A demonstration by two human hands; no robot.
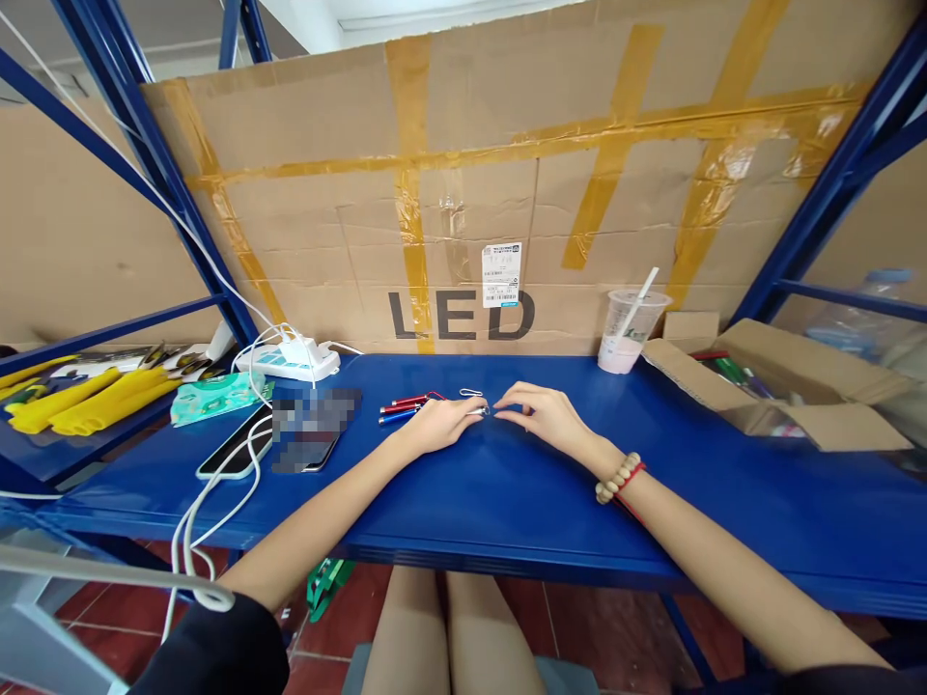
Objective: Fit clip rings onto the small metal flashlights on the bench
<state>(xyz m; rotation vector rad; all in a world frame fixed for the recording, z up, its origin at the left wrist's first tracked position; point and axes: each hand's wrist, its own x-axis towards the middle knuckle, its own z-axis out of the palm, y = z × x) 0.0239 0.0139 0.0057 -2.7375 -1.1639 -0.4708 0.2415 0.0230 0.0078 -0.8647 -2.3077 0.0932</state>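
Note:
My left hand [443, 423] is closed around a small silver pen-like piece [476, 411]. Only its end, with what looks like a tiny ring, shows past the fingertips; the rest is hidden. Just to the right is my right hand [542, 413], its thumb and index finger bent into a pinch by that end. Whatever is between them is too small to make out. Beyond the left fingers lies a thin silver loop or clip [470, 392]. Left of my left hand lie a slim red metal tube [409, 400] with a red cord and a blue one [398, 417].
Phones [319, 444] and white cables [189, 502] lie left, near a power strip [288, 360] and a teal packet [217, 398]. A plastic cup with a straw [629, 333] stands back right beside an open cardboard box [778, 372]. A large cardboard panel [325, 241] backs the blue shelf [478, 512].

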